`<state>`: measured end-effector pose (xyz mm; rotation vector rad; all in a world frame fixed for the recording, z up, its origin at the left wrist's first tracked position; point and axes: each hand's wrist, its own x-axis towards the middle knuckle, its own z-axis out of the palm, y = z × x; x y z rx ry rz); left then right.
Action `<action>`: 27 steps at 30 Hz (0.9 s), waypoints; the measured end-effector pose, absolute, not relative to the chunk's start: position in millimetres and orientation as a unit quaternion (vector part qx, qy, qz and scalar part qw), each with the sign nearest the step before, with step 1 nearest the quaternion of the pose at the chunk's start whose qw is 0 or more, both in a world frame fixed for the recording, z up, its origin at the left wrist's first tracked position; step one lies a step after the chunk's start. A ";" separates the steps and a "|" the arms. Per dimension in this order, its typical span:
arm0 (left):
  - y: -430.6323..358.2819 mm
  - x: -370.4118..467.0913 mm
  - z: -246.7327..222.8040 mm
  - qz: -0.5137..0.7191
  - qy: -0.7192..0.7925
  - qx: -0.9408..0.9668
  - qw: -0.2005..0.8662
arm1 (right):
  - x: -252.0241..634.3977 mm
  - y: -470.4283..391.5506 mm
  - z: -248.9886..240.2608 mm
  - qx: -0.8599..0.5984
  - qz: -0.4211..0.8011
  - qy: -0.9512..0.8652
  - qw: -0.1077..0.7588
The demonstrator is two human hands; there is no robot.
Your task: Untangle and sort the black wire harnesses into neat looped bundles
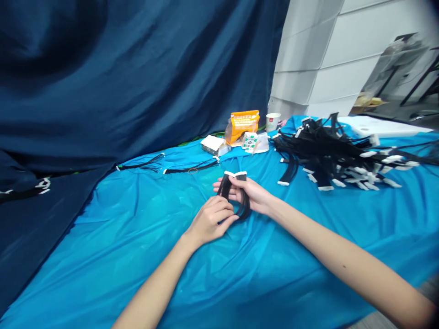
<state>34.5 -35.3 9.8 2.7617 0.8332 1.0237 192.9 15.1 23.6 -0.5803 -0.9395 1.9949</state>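
A black flat cable (244, 205) is bent into a loop, with its two white connector ends side by side at the top. My right hand (254, 194) pinches it just below the connectors, the thumb in front and the other fingers stretched out behind. At the loop's lower left, my left hand (213, 217) has its fingers closed on the cable. Both hands are above the blue cloth (137, 256), near its middle.
A large heap of black cables (318, 146) with white ends lies at the right. Loose cables (192, 169) stretch along the back left. Behind are an open small box (215, 145), an orange bag (244, 125), a green-and-white packet (249, 140) and a paper cup (273, 121). A dark blue curtain (154, 73) hangs behind.
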 end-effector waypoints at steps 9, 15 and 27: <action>-35.0 36.3 9.3 0.350 0.276 0.890 0.093 | 195.7 18.2 23.2 -0.260 0.789 -0.363 0.423; -34.5 38.3 9.7 0.404 0.279 0.866 0.090 | 196.9 18.4 29.6 -0.286 0.797 -0.337 0.412; -32.3 34.5 16.0 0.622 0.476 0.539 0.310 | 193.3 13.1 24.8 -0.287 0.812 -0.394 0.320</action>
